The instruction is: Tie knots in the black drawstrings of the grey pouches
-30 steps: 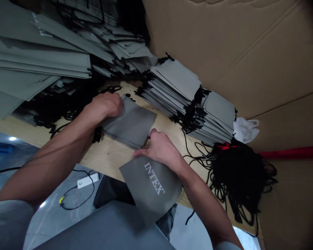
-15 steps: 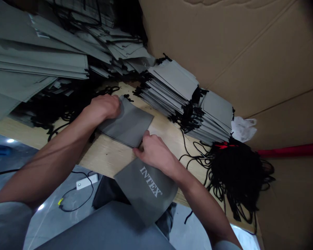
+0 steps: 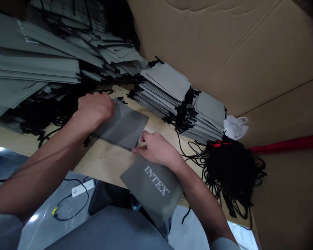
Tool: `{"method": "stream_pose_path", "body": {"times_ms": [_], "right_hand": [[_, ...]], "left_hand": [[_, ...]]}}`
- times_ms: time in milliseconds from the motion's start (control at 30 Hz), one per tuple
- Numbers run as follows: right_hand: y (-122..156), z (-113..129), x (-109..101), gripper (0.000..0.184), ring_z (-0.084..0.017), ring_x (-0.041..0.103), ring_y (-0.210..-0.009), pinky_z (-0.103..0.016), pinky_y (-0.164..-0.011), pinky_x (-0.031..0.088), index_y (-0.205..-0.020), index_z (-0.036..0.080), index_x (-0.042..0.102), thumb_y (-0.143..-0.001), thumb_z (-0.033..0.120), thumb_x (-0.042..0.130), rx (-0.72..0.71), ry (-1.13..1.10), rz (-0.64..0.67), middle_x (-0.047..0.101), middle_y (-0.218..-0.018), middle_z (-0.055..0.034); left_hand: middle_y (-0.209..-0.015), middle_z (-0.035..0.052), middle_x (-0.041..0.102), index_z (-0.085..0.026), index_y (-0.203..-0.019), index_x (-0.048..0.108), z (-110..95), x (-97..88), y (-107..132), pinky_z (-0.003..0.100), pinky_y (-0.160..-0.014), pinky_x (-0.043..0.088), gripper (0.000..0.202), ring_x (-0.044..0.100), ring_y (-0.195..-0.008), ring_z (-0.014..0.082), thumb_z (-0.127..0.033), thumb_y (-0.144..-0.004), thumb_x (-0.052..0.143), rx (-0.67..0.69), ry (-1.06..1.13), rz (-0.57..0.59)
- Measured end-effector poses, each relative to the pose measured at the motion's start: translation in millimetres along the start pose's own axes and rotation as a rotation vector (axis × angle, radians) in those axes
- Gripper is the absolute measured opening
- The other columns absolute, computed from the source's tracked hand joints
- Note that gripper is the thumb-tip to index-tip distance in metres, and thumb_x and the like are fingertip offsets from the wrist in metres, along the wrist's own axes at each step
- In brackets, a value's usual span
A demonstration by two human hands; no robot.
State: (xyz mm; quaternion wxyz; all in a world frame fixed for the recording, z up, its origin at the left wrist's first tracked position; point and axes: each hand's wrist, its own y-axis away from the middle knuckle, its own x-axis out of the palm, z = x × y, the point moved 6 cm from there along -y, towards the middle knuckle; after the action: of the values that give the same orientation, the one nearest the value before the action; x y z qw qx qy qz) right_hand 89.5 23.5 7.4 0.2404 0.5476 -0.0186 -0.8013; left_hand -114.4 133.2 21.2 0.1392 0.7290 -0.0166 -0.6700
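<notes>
A flat grey fabric pouch point(image 3: 123, 125) lies on the wooden table, with black cord at its far left corner. My left hand point(image 3: 97, 107) is closed at the pouch's left end, its fingertips hidden behind the knuckles. At the near right corner of that pouch is my right hand point(image 3: 156, 147), thumb and forefinger bent close to the edge. Below the same hand a second grey pouch, printed INTEX point(image 3: 155, 187), hangs over the table's front edge. Its upper end is tucked under my palm, apparently held by the other fingers, which are hidden.
Two stacks of grey pouches with black cords, a left stack point(image 3: 164, 86) and a right stack point(image 3: 207, 114), stand against the cardboard wall point(image 3: 224, 52). A tangle of black cords point(image 3: 229, 173) lies at right beside a white plastic bag point(image 3: 234, 126). Larger grey sheets point(image 3: 33, 66) pile up at left.
The view has shifted slightly, moving most things left. My left hand has slid a little outward along the pouch. The INTEX pouch has swung slightly right beneath my right hand.
</notes>
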Motion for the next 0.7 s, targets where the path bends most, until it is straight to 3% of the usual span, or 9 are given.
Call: {"method": "stream_pose_path", "body": {"times_ms": [133,200,300,367,433,533,700], "right_hand": [[16,-40,-58,0.022,-0.024,0.072,-0.08,-0.035,-0.073,0.05,-0.099,0.02,0.075,-0.095,0.042,0.08,0.133,0.018,-0.158,0.08,-0.093,-0.0086],[29,-73,-98,0.013,-0.025,0.073,-0.082,-0.037,-0.078,0.052,-0.099,0.021,0.076,-0.095,0.033,0.077,0.249,0.088,-0.401,0.08,-0.093,-0.0083],[48,-125,-140,0.032,-0.038,0.073,-0.112,-0.047,-0.098,0.054,-0.123,0.013,0.076,-0.097,0.029,0.067,0.397,0.27,-0.718,0.08,-0.12,-0.0212],[51,-157,-149,0.052,-0.044,0.066,-0.131,-0.053,-0.108,0.051,-0.147,0.004,0.063,-0.1,0.026,0.059,0.433,0.303,-0.79,0.069,-0.145,-0.0292],[45,-181,-145,0.063,-0.043,0.062,-0.14,-0.053,-0.113,0.05,-0.161,0.004,0.05,-0.102,0.024,0.054,0.42,0.271,-0.707,0.061,-0.157,-0.0286],[41,-199,-140,0.053,-0.043,0.071,-0.128,-0.052,-0.107,0.054,-0.151,0.008,0.065,-0.1,0.024,0.06,0.44,0.248,-0.67,0.076,-0.136,-0.0262],[48,-193,-150,0.032,-0.036,0.077,-0.114,-0.049,-0.101,0.056,-0.123,0.02,0.083,-0.095,0.021,0.067,0.458,0.257,-0.759,0.085,-0.113,-0.016]], "left_hand": [[-0.131,0.0298,0.073,-0.004,-0.135,0.07,-29,-21.8,31,0.06,-0.097,0.061,0.059,0.072,-0.122,0.0512,-0.047,-0.109,0.04,0.153,0.0,-0.143],[-0.124,0.0289,0.075,-0.005,-0.126,0.074,-50,-26.4,46,0.058,-0.095,0.062,0.056,0.074,-0.117,0.0482,-0.045,-0.109,0.038,0.272,0.006,-0.203],[-0.112,0.0253,0.078,-0.008,-0.117,0.077,-85,-20.8,62,0.049,-0.089,0.062,0.05,0.077,-0.107,0.0413,-0.039,-0.109,0.038,0.461,0.028,-0.231],[-0.11,0.0245,0.079,-0.01,-0.113,0.077,-106,-11.9,68,0.046,-0.085,0.06,0.047,0.078,-0.103,0.0395,-0.037,-0.109,0.039,0.57,0.04,-0.235],[-0.105,0.024,0.079,-0.011,-0.111,0.078,-122,-1.6,71,0.045,-0.08,0.058,0.046,0.078,-0.1,0.0397,-0.036,-0.109,0.04,0.642,0.051,-0.234],[-0.099,0.0228,0.08,-0.011,-0.107,0.078,-132,12.9,72,0.042,-0.075,0.054,0.042,0.079,-0.094,0.0391,-0.034,-0.109,0.043,0.688,0.075,-0.221],[-0.094,0.0213,0.078,-0.011,-0.103,0.075,-128,27.5,64,0.04,-0.074,0.051,0.042,0.077,-0.09,0.036,-0.036,-0.109,0.041,0.697,0.205,-0.232]]}}
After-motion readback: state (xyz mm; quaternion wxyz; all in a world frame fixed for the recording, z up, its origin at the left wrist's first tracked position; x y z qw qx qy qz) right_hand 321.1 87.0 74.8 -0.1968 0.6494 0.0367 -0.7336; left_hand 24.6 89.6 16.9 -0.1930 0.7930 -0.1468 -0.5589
